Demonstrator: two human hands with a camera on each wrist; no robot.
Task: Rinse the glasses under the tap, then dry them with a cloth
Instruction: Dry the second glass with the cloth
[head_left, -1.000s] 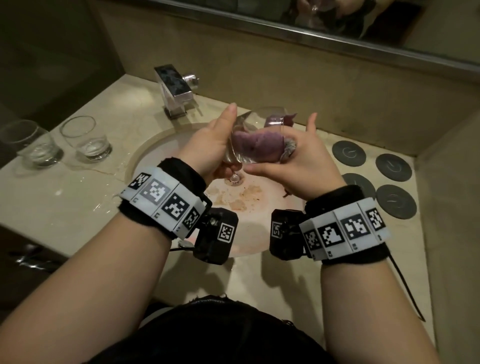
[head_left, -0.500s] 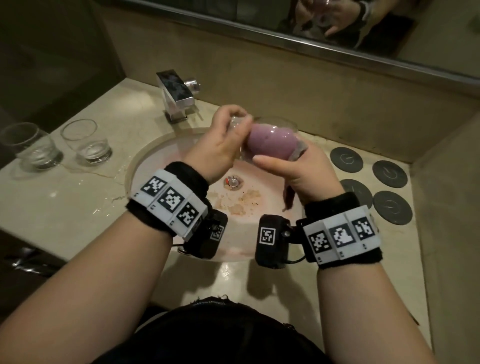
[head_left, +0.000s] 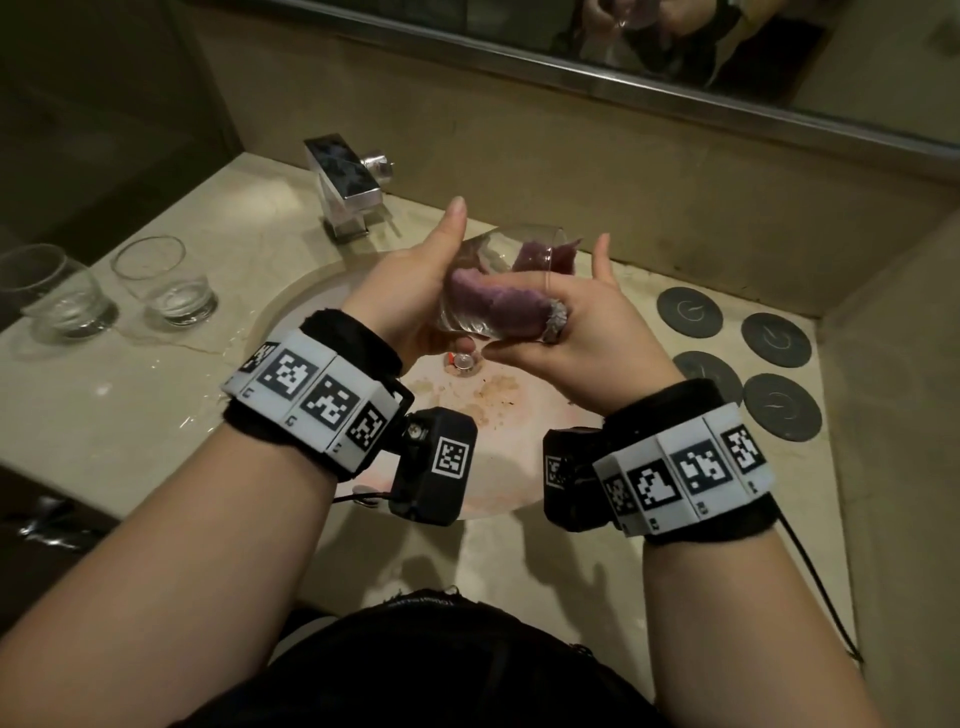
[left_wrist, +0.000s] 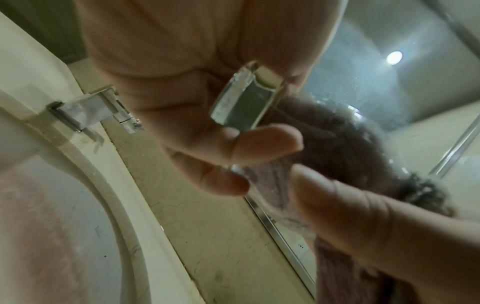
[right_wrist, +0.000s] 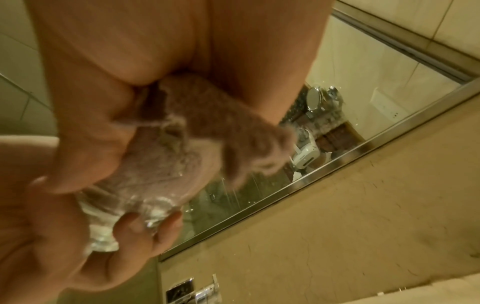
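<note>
A clear tumbler (head_left: 519, 249) lies tilted over the sink, mouth toward the back right. My left hand (head_left: 415, 291) grips its thick base (left_wrist: 246, 98), fingers (left_wrist: 259, 139) curled under it and thumb pointing up. A purple cloth (head_left: 498, 306) is stuffed inside the glass and spills out of the mouth. My right hand (head_left: 587, 332) holds the cloth (right_wrist: 197, 127) in the glass, with its thumb (left_wrist: 350, 205) against the outside of the wall. In the right wrist view the glass (right_wrist: 124, 205) sits in the left palm.
Two more tumblers (head_left: 60, 293) (head_left: 166, 280) stand on the wet counter to the left. A square chrome tap (head_left: 345, 182) sits behind the round sink (head_left: 322, 296). Several dark round coasters (head_left: 776, 340) lie on the right. A mirror runs along the back wall.
Half a second ago my left fingers wrapped over the glass. The glass has turned in my grip, my left thumb is raised, and the cloth has shifted inside.
</note>
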